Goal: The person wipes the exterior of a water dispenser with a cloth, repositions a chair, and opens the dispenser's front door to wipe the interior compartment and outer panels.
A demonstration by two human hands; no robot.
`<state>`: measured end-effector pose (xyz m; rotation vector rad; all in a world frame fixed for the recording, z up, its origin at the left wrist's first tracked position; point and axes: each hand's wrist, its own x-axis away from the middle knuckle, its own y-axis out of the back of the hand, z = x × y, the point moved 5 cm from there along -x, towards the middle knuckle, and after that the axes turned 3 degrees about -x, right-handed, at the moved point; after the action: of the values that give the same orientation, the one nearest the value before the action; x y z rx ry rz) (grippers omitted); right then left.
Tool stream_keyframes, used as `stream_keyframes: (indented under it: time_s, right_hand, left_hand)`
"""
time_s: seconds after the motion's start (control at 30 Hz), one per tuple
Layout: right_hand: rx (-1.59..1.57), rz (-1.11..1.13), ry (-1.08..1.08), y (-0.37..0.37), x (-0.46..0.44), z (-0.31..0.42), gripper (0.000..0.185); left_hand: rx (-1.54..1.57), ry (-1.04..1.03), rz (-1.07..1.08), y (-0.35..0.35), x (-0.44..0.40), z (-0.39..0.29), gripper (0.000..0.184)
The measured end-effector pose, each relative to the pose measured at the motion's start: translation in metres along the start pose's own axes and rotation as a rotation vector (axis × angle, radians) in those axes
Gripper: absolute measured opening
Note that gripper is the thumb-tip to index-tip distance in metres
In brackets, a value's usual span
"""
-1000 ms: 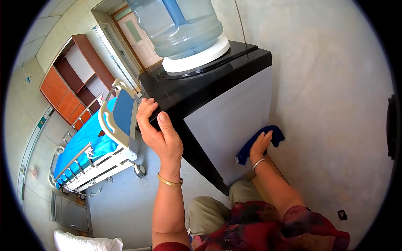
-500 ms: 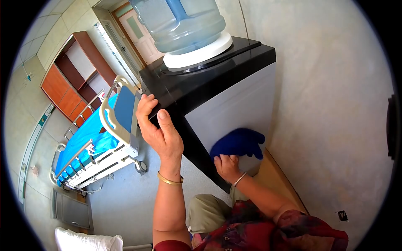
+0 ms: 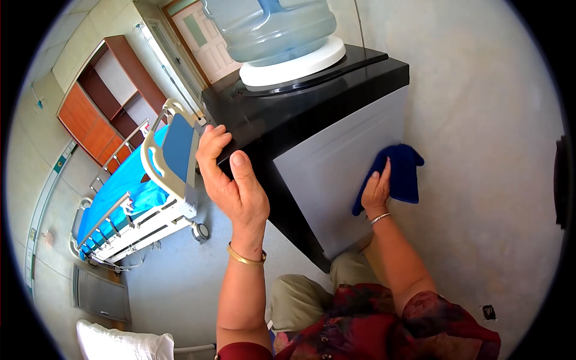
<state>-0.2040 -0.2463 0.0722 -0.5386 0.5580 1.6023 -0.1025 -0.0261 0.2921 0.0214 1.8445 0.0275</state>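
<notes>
A water dispenser (image 3: pixel 324 120) with a black top and grey side panel stands before me, and a clear blue water bottle (image 3: pixel 276 36) sits upside down in its white collar. My right hand (image 3: pixel 377 191) presses a dark blue cloth (image 3: pixel 405 174) against the side panel, close to its rear edge by the wall. Part of the cloth hangs past my fingers. My left hand (image 3: pixel 235 180) is raised at the dispenser's front corner, thumb apart from the bent fingers. Whether it touches the black edge is hard to tell.
A hospital bed (image 3: pixel 171 156) with blue sheets and side rails stands on the left, with a wooden cabinet (image 3: pixel 99 132) behind it. A white pillow (image 3: pixel 123 342) lies at lower left. The wall (image 3: pixel 474 150) rises close on the right.
My right hand has slid the blue cloth up and toward the wall across the side panel. My left hand stays at the front corner. The view has shifted slightly.
</notes>
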Motion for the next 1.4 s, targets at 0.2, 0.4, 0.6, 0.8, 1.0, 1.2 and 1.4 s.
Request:
stream_keyframes:
  time_s: [0.2,0.4,0.6,0.8,1.0,1.2,1.4]
  right_hand:
    - [0.170,-0.191,-0.256,0.001,0.053,-0.050,0.050]
    - [0.166,-0.083,-0.235,-0.017,0.111,-0.028,0.049]
    - [0.255,0.352,0.479,-0.042,0.155,0.054,0.021]
    - [-0.231,0.688,0.704,-0.045,0.069,0.143,0.022]
    - [0.048,0.190,0.819,-0.020,-0.003,0.153,0.025]
    - [0.119,-0.029,0.374,-0.005,-0.023,0.060,0.035]
    - [0.078,-0.177,-0.190,0.006,0.015,-0.019,0.049]
  left_hand:
    - [0.028,0.001,-0.017,0.000,0.001,0.001,0.026]
    - [0.016,0.001,-0.019,0.001,0.001,0.000,0.025]
    - [0.015,0.003,-0.015,0.002,0.002,0.000,0.027]
    - [0.027,-0.008,-0.009,0.002,0.001,0.000,0.030]
    - [-0.026,-0.023,0.050,0.000,0.001,0.002,0.035]
    - [-0.024,-0.015,0.036,-0.002,0.002,0.002,0.034]
    - [0.042,0.008,-0.017,-0.001,0.001,0.001,0.029]
